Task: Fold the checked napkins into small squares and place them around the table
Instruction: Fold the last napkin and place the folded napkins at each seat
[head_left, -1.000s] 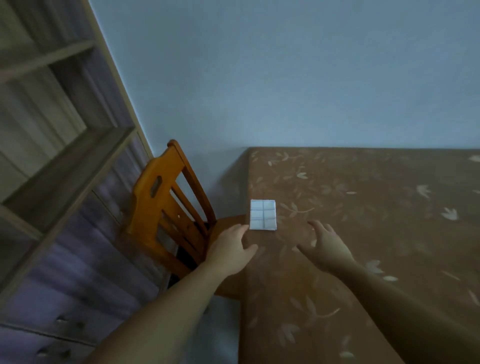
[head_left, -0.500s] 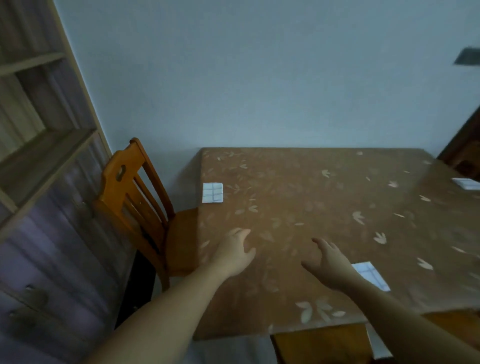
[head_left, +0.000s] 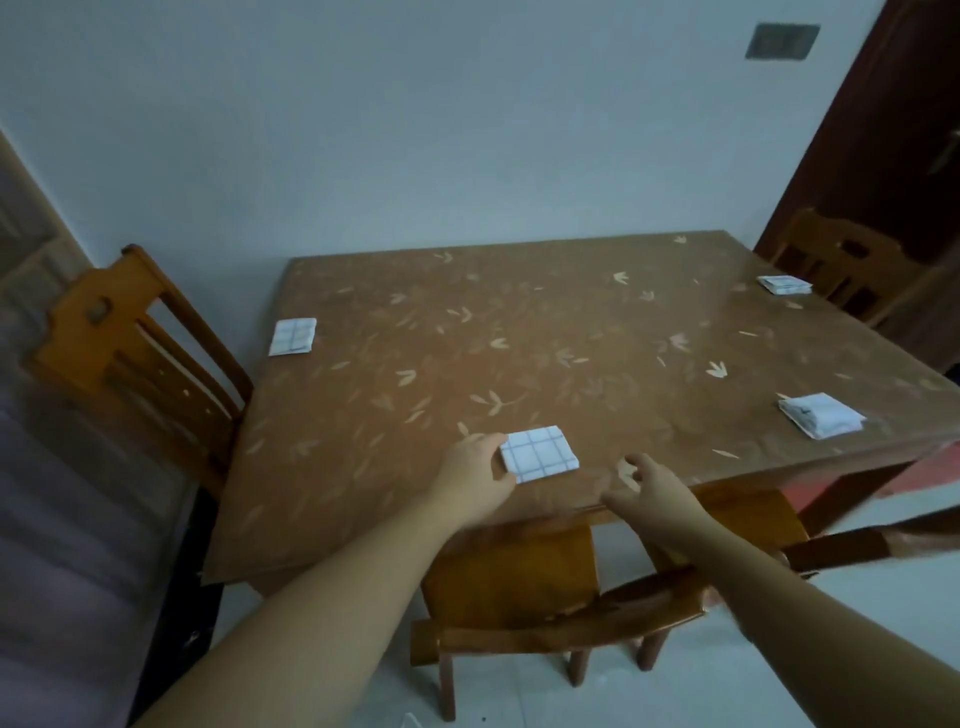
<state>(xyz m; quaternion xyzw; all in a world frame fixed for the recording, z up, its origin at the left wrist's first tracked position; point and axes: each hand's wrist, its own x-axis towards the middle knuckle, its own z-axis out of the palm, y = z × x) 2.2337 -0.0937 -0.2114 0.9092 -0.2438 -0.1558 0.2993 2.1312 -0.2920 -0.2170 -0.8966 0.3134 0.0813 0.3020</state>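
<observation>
Nearest to you, your left hand (head_left: 475, 475) lies with its fingers touching the left edge of the near napkin (head_left: 539, 453); the hand is loose, with no pinch that I can see on the cloth. Your right hand (head_left: 652, 496) hovers just right of this napkin, fingers curled and partly spread, and it holds nothing. The napkin is already a small folded square and sits close to the near edge of the table (head_left: 519, 332), above the near chair (head_left: 524, 587).

The first risk is here. If your left hand pushes sideways, the top layers can slide and the square opens, because the cloth is only folded and nothing keeps it shut. If you push it toward you, it can go over the table edge and fall on the chair seat. So it is better to press down flat or to lift your hand straight up.

At the right side the right napkin (head_left: 821, 415) looks less flat, with one flap a little raised; I think it could unfold alone or slip off, since it lies near that edge. Farther, the left napkin (head_left: 292, 336) is close to the left edge beside the left chair (head_left: 130, 353); a bump on the chair could shake it. The far napkin (head_left: 784, 284) lies at the far right corner, too small to judge its fold.
</observation>
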